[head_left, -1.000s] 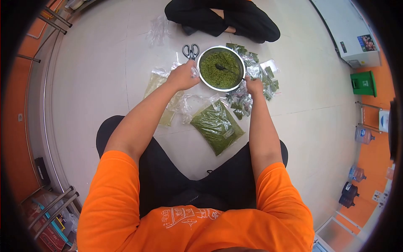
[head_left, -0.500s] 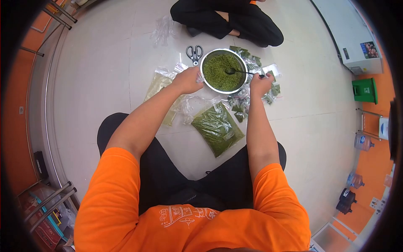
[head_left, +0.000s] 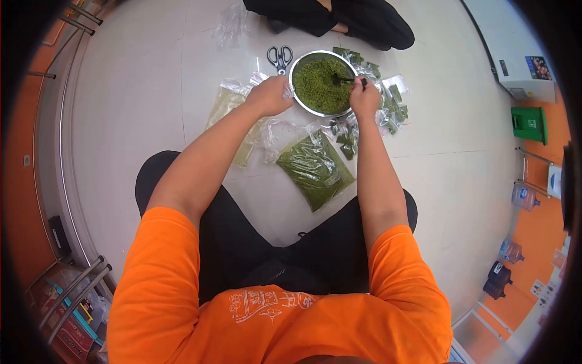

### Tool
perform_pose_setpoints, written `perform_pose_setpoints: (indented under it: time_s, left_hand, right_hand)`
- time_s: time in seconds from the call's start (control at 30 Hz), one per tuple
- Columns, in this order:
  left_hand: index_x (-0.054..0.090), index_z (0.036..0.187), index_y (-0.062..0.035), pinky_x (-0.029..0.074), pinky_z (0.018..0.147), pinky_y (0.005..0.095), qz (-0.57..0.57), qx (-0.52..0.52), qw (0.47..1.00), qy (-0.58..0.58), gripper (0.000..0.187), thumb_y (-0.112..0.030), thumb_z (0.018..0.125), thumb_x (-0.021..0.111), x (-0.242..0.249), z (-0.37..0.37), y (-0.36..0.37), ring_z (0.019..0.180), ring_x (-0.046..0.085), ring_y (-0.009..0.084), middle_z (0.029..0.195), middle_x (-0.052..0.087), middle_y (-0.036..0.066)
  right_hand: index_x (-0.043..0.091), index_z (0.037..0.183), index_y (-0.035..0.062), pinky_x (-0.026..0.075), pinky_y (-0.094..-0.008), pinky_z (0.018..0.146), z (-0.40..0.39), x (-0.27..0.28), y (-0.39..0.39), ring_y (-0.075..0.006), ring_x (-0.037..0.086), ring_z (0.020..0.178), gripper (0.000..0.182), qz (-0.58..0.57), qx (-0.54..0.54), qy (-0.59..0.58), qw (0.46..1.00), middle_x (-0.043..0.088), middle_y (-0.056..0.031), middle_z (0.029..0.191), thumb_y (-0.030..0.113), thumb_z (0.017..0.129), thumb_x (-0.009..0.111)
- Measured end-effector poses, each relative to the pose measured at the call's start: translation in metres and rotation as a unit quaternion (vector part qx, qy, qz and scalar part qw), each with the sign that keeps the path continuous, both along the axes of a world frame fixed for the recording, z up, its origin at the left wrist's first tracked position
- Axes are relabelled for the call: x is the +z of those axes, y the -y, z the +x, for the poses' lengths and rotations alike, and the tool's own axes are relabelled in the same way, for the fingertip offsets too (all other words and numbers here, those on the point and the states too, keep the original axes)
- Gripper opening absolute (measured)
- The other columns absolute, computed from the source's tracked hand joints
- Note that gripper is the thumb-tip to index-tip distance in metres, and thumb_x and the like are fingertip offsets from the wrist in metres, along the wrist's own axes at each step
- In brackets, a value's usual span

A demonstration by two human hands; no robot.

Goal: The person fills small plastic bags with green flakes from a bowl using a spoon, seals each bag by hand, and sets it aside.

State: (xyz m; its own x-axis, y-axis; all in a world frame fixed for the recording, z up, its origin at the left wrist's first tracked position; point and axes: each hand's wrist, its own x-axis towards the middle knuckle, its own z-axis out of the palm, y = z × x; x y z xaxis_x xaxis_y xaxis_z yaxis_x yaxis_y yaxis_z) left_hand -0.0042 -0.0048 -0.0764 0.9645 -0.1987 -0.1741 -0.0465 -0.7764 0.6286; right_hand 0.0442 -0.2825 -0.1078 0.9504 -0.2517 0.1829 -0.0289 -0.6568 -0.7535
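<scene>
A steel bowl [head_left: 312, 110] on the floor holds a chopped green mass [head_left: 321, 85]. Over its right rim, my right hand [head_left: 365, 100] is closed around the handle of a black spoon [head_left: 344, 79], whose head is in the green stuff. At the left rim, my left hand [head_left: 270, 97] is closed, with a bit of clear plastic bag [head_left: 287, 91] at its fingertips; whether it also grips the rim is hidden. Close in front lies a large clear bag of green contents [head_left: 316, 171]. Another bag with pale yellow-green contents [head_left: 225, 109] lies partly under my left forearm.
Scissors [head_left: 280, 59] lie beyond my left hand. Small plastic packets with green pieces [head_left: 394, 112] spread right of the bowl. Crumpled clear plastic [head_left: 232, 27] lies farther off. Another person's crossed legs [head_left: 364, 24] are across from me. A green bin [head_left: 529, 125] stands at the right wall.
My right hand has moved left and inward over the bowl's rim, and the spoon has shifted with it into the green mass. My left hand stays at the left rim.
</scene>
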Motion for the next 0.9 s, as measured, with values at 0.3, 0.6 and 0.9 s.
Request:
perform_pose_setpoints:
  time_s: [0.3, 0.6, 0.9]
  left_hand:
    - [0.058, 0.111, -0.0006, 0.052, 0.086, 0.0409, 0.012, 0.0, 1.0, -0.013, 0.044, -0.024, 0.076, 0.072, 0.004, 0.003, 0.004, 0.097, 0.066, 0.0313, 0.102, 0.067, 0.017]
    - [0.058, 0.113, 0.0, 0.052, 0.086, 0.0413, 0.009, 0.016, 1.0, -0.007, 0.047, -0.027, 0.078, 0.074, -0.008, 0.011, 0.009, 0.098, 0.066, 0.0321, 0.104, 0.067, 0.017]
    - [0.057, 0.112, -0.0008, 0.053, 0.087, 0.0398, 0.002, 0.026, 1.0, 0.002, 0.046, -0.027, 0.077, 0.074, -0.019, 0.013, 0.014, 0.098, 0.066, 0.0309, 0.104, 0.067, 0.016]
  right_hand:
    - [0.071, 0.098, -0.0011, 0.053, -0.0289, 0.062, -0.012, -0.007, -0.024, -0.0146, 0.067, 0.063, 0.017, 0.154, 0.007, -0.042, 0.987, 0.07, -0.0088, 0.073, 0.011, 0.097, 0.058]
    - [0.062, 0.103, -0.0062, 0.054, -0.0264, 0.06, -0.014, -0.025, -0.026, -0.016, 0.063, 0.063, 0.017, 0.43, -0.114, -0.101, 0.89, 0.066, -0.0115, 0.081, 0.007, 0.099, 0.053]
    - [0.056, 0.103, -0.0077, 0.053, -0.0253, 0.055, -0.004, -0.04, 0.016, -0.0168, 0.06, 0.064, 0.013, 0.624, -0.234, -0.111, 0.737, 0.059, -0.0126, 0.086, 0.0, 0.097, 0.047]
